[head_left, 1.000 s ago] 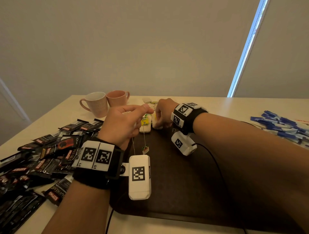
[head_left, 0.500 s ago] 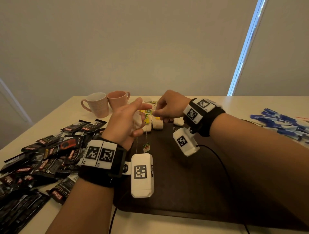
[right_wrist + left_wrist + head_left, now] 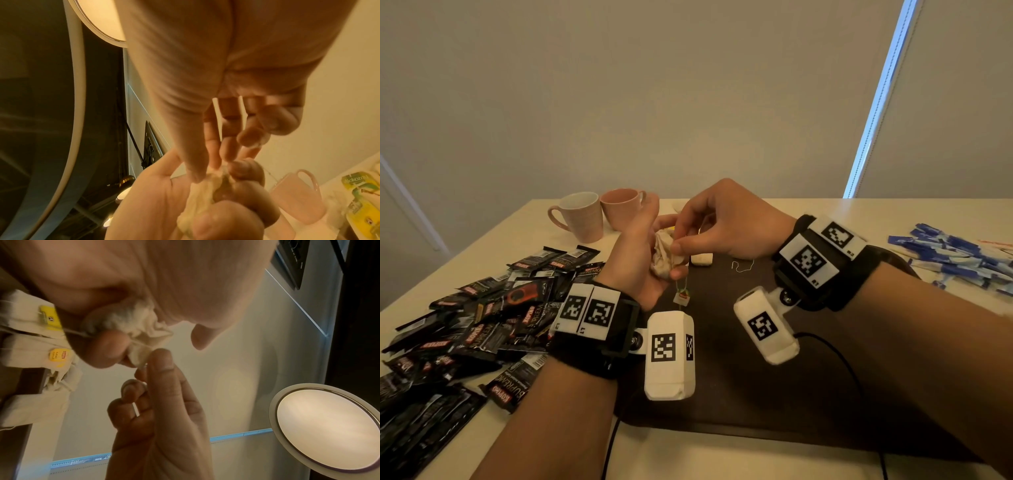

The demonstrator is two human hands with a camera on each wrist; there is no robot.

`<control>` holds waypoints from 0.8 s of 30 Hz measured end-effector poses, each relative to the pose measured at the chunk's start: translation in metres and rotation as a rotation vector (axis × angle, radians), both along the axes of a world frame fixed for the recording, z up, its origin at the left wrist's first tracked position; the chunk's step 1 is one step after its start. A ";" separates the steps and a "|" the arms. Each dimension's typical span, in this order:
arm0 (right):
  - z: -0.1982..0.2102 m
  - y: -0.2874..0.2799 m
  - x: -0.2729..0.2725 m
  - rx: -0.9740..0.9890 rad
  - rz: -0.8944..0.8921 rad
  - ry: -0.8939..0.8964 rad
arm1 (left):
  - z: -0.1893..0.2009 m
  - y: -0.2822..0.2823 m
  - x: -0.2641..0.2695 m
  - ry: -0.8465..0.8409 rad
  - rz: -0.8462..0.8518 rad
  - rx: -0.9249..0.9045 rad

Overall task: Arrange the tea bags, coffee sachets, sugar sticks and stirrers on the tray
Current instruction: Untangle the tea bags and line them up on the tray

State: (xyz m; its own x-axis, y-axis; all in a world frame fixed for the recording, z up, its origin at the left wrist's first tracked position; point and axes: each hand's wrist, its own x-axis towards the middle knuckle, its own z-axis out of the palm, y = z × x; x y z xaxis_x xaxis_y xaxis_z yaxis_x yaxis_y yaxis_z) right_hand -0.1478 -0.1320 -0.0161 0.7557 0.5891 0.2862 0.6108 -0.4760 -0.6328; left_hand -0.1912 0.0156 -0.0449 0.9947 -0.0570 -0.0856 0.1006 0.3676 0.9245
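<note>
Cupping a crumpled tea bag (image 3: 666,255), the left hand (image 3: 635,255) curls round it while the right hand (image 3: 717,222) pinches its edge (light, soft, tearable; take the string).

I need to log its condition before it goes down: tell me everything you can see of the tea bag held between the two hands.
The crumpled off-white paper tea bag is bunched and creased, not flat. The left hand holds it between thumb and curled fingers, above the far edge of the dark brown tray. The right hand pinches its upper edge or string with thumb and forefinger. A thin string hangs from it to a small paper tag with red and green print, dangling free below.
</note>
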 end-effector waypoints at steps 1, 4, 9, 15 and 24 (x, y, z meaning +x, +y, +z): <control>0.000 0.001 0.000 0.011 -0.015 0.008 | 0.000 0.000 0.000 0.001 0.001 0.002; 0.001 0.006 -0.001 0.002 -0.044 0.027 | -0.001 0.000 0.002 -0.002 0.004 -0.003; 0.000 0.010 0.000 -0.016 -0.089 0.061 | -0.002 0.000 0.004 -0.027 -0.011 -0.031; 0.001 0.008 -0.003 0.040 -0.065 0.097 | -0.004 0.003 0.006 -0.031 0.001 -0.061; 0.003 -0.021 -0.005 0.209 -0.065 0.242 | -0.007 0.007 0.008 -0.129 0.006 0.109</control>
State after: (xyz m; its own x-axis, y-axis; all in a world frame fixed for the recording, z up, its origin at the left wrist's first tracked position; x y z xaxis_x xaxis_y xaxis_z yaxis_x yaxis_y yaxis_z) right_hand -0.1527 -0.1531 -0.0136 0.8507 0.4846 0.2035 0.4035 -0.3540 -0.8437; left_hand -0.1833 0.0227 -0.0516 0.9982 -0.0481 0.0372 -0.0232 0.2646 0.9641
